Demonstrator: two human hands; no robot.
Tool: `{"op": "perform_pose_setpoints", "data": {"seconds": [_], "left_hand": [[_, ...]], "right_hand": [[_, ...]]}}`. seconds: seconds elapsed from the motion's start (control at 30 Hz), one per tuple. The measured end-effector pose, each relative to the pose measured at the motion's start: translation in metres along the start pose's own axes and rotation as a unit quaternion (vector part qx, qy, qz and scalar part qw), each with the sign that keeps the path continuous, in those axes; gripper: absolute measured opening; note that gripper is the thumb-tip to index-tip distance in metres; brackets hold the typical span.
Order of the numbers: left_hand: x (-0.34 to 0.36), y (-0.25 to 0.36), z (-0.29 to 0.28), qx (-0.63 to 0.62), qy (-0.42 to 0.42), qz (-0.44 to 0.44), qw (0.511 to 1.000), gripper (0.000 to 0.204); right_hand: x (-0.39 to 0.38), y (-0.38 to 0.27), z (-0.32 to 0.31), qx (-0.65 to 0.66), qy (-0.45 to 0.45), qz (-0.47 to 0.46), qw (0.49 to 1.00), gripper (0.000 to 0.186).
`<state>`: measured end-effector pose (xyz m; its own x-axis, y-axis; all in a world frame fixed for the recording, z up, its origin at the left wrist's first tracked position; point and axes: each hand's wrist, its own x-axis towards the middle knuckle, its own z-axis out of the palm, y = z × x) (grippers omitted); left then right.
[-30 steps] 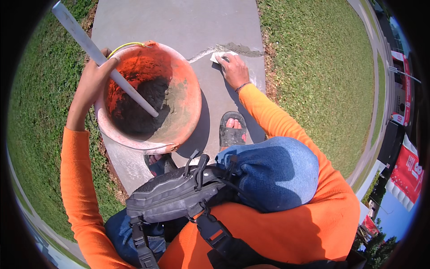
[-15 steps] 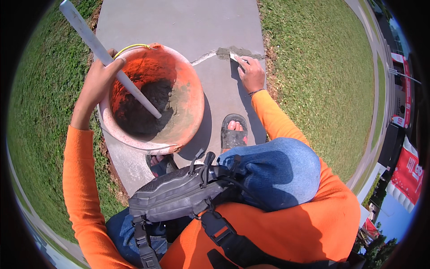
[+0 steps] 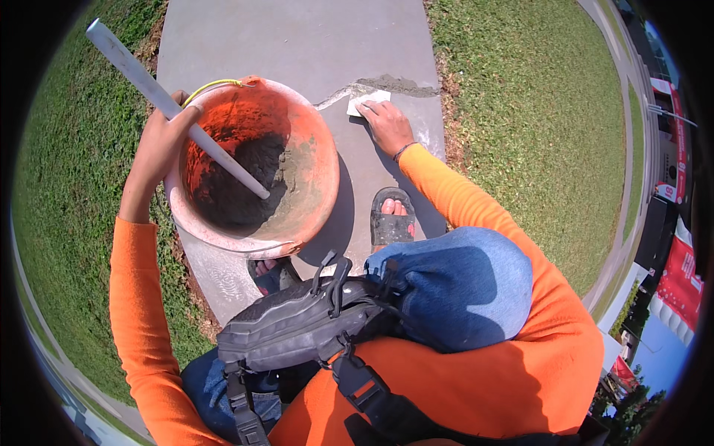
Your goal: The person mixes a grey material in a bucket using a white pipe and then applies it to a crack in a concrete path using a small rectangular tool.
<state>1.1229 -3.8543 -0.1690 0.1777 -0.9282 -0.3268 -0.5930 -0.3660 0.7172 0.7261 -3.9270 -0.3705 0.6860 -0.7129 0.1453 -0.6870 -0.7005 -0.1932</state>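
My right hand (image 3: 389, 128) is closed on a flat white scraper (image 3: 365, 102), which is angled over a crack (image 3: 335, 97) in the concrete path. A rough band of wet grey mortar (image 3: 401, 85) runs along the crack beyond the scraper and off to its right. On the left, my left hand (image 3: 158, 145) grips the rim of an orange bucket (image 3: 316, 149), and its fingertips are partly hidden. A long pale pipe (image 3: 141, 74) leans through that hand, its lower end in the grey mortar (image 3: 256, 167) inside the bucket.
Grass borders the concrete path (image 3: 297, 37) on both sides, with dry brown soil along its edges. My sandalled feet (image 3: 393, 219) are close to the bucket. A black bag (image 3: 297, 323) hangs at my front, above my bent denim knee (image 3: 468, 290).
My right hand has moved left along the crack with the scraper, whose broad white face now shows. The mortar band looks smoother and wider. My left hand, bucket and pipe have barely shifted.
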Motion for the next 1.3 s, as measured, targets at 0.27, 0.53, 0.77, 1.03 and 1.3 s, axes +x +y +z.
{"op": "perform_pose_setpoints", "data": {"seconds": [0.27, 0.53, 0.77, 1.03, 1.3], "left_hand": [[-0.001, -0.009, -0.002, -0.003, 0.002, 0.002, 1.000, 0.038], [0.002, -0.006, -0.002, 0.001, -0.005, 0.002, 1.000, 0.036], [0.002, -0.003, -0.002, 0.009, -0.014, -0.006, 1.000, 0.033], [0.002, -0.008, -0.002, 0.000, -0.006, -0.002, 1.000, 0.036], [-0.001, 0.006, -0.001, 0.012, -0.001, 0.001, 1.000, 0.036]], "right_hand": [[0.004, 0.020, -0.037, 0.051, -0.034, -0.011, 0.998, 0.044], [0.016, 0.018, -0.023, -0.003, 0.027, 0.136, 0.990, 0.044], [0.012, -0.013, -0.003, 0.007, 0.023, 0.033, 0.999, 0.039], [-0.006, 0.000, -0.027, 0.058, -0.030, -0.059, 0.996, 0.044], [0.001, 0.065, -0.038, -0.022, 0.088, 0.229, 0.969, 0.041]]}}
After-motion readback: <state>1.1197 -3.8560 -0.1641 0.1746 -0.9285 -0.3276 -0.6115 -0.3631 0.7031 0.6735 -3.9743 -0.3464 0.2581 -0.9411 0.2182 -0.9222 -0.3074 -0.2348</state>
